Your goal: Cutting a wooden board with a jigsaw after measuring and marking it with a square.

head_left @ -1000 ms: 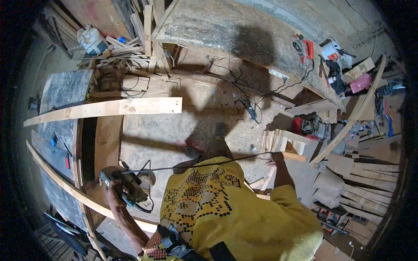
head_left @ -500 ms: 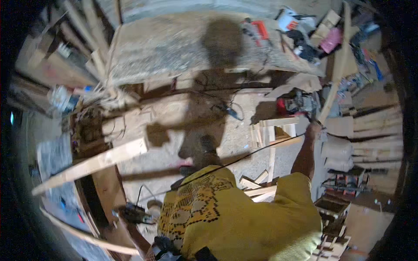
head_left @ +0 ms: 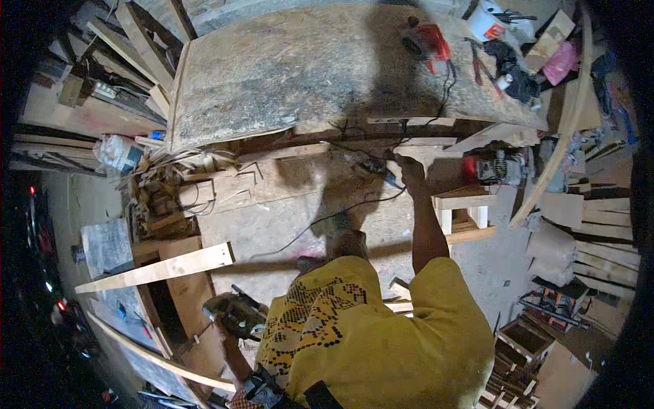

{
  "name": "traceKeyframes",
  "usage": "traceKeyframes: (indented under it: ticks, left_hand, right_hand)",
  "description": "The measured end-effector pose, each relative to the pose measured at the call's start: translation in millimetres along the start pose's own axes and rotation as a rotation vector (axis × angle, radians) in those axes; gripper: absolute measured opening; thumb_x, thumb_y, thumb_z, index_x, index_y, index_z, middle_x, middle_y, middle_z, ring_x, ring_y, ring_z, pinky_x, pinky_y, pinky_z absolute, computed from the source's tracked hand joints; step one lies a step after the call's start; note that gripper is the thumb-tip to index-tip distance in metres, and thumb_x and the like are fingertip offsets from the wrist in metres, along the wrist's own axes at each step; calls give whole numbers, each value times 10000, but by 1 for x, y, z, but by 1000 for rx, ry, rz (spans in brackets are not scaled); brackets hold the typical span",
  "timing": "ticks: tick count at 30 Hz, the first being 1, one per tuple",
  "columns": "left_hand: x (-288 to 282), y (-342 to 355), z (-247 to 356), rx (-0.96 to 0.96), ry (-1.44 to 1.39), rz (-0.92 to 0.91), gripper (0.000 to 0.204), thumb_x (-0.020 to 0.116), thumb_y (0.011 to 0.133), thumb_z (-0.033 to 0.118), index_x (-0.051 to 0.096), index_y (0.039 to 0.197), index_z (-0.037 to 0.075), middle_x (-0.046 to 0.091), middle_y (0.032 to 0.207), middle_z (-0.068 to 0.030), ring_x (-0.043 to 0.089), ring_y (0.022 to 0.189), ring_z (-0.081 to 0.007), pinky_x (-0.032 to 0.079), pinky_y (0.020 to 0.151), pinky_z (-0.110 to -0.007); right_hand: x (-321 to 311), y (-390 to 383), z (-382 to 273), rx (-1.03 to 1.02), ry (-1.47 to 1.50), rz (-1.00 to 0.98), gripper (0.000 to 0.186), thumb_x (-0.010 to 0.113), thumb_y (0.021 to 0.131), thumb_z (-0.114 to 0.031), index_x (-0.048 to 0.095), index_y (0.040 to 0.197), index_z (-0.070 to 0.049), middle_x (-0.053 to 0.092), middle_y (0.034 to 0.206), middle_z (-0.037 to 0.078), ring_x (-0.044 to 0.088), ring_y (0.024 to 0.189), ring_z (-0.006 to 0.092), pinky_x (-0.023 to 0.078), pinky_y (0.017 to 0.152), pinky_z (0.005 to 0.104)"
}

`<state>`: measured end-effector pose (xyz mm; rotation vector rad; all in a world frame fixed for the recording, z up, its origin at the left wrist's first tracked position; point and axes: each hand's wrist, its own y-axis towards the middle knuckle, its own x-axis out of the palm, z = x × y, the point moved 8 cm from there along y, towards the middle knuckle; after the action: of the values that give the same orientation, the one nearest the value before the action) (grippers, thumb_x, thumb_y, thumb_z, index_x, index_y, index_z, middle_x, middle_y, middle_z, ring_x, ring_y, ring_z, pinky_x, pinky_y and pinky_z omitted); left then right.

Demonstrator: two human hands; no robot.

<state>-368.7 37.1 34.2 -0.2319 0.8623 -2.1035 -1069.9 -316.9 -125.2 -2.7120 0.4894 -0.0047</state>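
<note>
- Workbench (head_left: 272, 75): plywood top; red power tool (head_left: 434, 48) near its far edge, right half.
- Dark power tool (head_left: 242, 315): in left hand, well apart from workbench's near-left corner, on the wearer's side. Probably heavy, rigid; best held round the body, off the working face.
- Black cord (head_left: 371, 200): light, limp, likely snags; take by the plug end.
- Left hand (head_left: 220, 332): clamped on dark power tool, arm low.
- Right hand (head_left: 407, 169): arm stretched forward, just short of workbench's near edge, at the cord; can't tell if gripping.
</note>
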Motion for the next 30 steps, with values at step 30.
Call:
traceKeyframes:
  ticks: [30]
  left_hand:
    - [47, -64, -59, -73, -53, 223, 440, 672, 847, 275, 550, 1171, 4, 625, 985, -111, 626, 739, -201, 536, 622, -343]
  right_hand:
    - [98, 137, 121, 341, 862, 88, 304, 590, 973, -264, 617, 1218, -87, 619, 841, 54, 569, 782, 169, 492, 686, 370]
